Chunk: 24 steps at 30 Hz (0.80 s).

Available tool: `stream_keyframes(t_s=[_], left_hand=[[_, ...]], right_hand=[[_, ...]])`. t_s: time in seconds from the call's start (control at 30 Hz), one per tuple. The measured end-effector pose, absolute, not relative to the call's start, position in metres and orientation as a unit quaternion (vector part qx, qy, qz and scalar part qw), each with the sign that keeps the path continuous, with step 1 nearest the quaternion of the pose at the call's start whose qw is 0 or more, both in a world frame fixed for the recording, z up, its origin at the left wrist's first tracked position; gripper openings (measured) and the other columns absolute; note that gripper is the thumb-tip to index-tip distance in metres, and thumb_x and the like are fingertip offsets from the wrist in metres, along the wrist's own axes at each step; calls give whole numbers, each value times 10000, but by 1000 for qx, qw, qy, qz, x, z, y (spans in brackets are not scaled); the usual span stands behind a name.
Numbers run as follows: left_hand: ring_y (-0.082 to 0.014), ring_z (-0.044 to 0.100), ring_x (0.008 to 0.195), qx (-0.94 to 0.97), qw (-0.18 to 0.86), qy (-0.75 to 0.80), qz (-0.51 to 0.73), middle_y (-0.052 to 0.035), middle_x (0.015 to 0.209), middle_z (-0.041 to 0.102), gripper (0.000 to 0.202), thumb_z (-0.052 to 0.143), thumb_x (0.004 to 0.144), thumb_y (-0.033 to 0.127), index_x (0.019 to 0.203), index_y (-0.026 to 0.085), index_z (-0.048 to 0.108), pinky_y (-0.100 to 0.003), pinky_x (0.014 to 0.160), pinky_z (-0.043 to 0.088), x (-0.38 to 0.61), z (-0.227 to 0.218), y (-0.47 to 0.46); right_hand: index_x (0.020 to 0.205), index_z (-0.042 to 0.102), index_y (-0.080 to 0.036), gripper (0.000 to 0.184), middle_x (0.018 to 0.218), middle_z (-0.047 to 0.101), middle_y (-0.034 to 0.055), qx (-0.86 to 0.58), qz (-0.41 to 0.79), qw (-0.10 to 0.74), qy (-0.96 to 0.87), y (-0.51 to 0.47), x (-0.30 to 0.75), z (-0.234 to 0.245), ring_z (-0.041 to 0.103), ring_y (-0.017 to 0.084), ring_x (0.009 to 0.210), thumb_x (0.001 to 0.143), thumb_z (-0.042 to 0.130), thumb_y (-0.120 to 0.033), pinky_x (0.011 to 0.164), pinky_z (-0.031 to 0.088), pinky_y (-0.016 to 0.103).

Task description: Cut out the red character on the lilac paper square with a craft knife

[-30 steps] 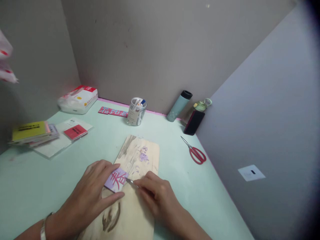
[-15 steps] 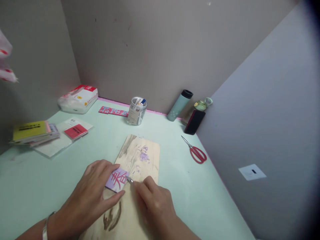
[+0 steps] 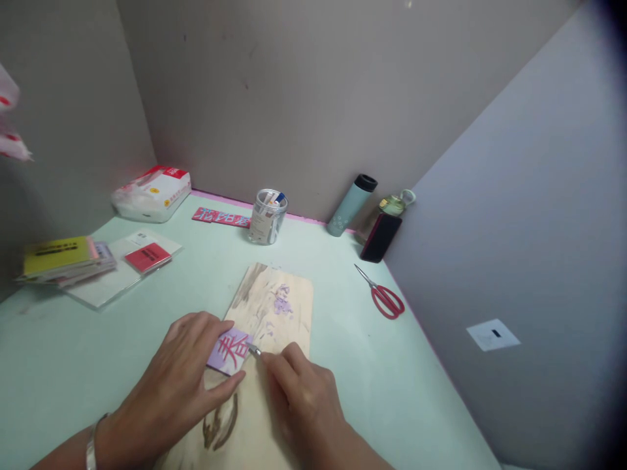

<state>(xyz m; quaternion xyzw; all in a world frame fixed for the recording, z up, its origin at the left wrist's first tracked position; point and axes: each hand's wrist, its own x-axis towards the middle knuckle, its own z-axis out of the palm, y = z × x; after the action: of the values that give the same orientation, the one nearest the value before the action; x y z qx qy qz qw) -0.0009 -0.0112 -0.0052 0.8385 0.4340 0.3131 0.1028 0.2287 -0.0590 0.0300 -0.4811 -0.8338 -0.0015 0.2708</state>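
Observation:
On the wooden board (image 3: 294, 333) lies a small square carving block (image 3: 230, 352), purple on top with a red Chinese character. My left hand (image 3: 191, 369) grips the block by its edges, fingers on the far side and thumb on the near side. A craft knife (image 3: 255, 351) is pinched in my right hand (image 3: 306, 391), its blade touching the block's right part by the character. Most of the knife's handle is hidden by my fingers. Purple shavings (image 3: 282, 301) lie farther up the board.
Red-handled scissors (image 3: 386, 300) lie at the right. Behind stand a tin of tools (image 3: 268, 222), a green tumbler (image 3: 351, 205) and a phone (image 3: 381, 238) leaning on a bottle. Left are a tissue pack (image 3: 154, 196), red carved blocks (image 3: 223, 217) and stacked packets (image 3: 61, 258).
Almost nothing differs. Both hands, the block and the craft knife hold nearly the same place, with only a very slight shift of the view.

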Motion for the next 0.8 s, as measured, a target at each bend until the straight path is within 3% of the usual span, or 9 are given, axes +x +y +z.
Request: stream_keyframes(t_s=[0.3, 0.5, 0.8], left_hand=[[-308, 603, 1005, 826, 104, 447, 325, -44, 1001, 613, 351, 723, 861, 373, 1136, 230, 558, -493, 959, 435, 8, 3, -13], [-298, 617, 974, 817, 105, 461, 331, -27, 942, 605, 271, 712, 830, 376, 1004, 239, 556, -506, 992, 420, 12, 3, -10], [-294, 627, 913, 814, 122, 465, 326, -33, 933, 600, 282, 723, 825, 383, 988, 240, 542, -483, 884, 466, 11, 7, -10]], right_hand=[[1091, 621, -186, 230, 775, 581, 25, -479, -24, 259, -838, -60, 229, 29, 554, 150, 536, 971, 441, -107, 459, 306, 276], [1095, 608, -191, 221, 731, 572, 12, -487, -102, 225, -838, -60, 225, 25, 505, 158, 518, 956, 483, -72, 488, 294, 297], [1039, 604, -204, 250, 768, 602, 20, -487, -83, 231, -838, -60, 228, 26, 490, 161, 534, 824, 582, -79, 515, 290, 307]])
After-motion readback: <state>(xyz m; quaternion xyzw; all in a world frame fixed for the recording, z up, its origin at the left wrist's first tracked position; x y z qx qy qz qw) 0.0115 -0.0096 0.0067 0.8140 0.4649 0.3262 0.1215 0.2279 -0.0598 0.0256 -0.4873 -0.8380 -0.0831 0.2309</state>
